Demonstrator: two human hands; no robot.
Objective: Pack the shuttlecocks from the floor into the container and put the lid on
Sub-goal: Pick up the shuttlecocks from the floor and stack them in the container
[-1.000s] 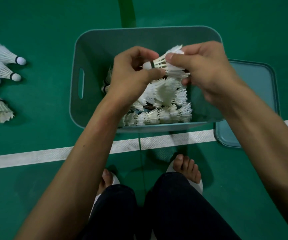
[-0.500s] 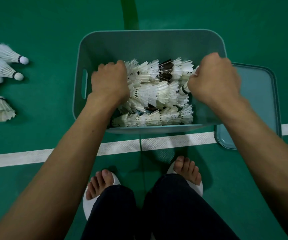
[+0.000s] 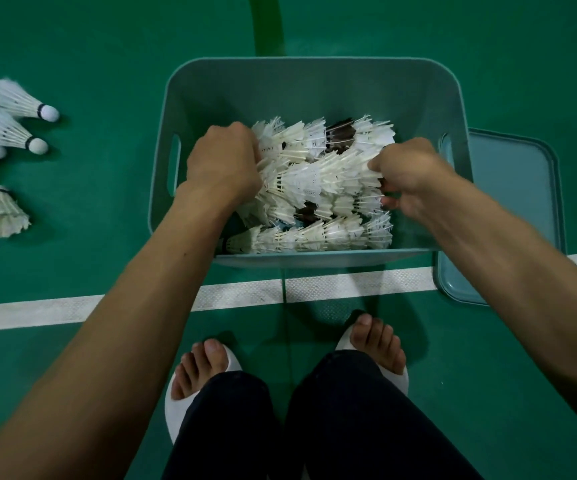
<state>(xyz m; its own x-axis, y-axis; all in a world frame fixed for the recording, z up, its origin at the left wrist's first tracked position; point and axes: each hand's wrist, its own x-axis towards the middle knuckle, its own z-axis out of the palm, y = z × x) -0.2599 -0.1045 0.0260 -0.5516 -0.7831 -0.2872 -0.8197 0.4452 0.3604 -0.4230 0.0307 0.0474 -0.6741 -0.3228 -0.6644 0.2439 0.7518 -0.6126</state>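
Looked straight down on a teal plastic container (image 3: 280, 88) at frame centre, set on the green court floor (image 3: 107, 46) just beyond a white line (image 3: 55, 311). Found it holding packed shuttlecocks (image 3: 315, 174), white and feathered, lying on their sides in rows. Had the left hand (image 3: 223, 164) at the left end of that pile, knuckles up, fingers bent down among the feathers with tips hidden; could not tell whether clamped on anything. Had the right hand (image 3: 408, 178) at the right end, fingers and thumb curled tight on the feathers of one row. Had the teal lid (image 3: 509, 209) lying flat on the floor at frame right, just beside the container. Saw four loose shuttlecocks (image 3: 3, 129) on the floor at upper left, well apart from the container. Stood in white slippers (image 3: 172, 410) at the bottom of the frame, toes short of the line.
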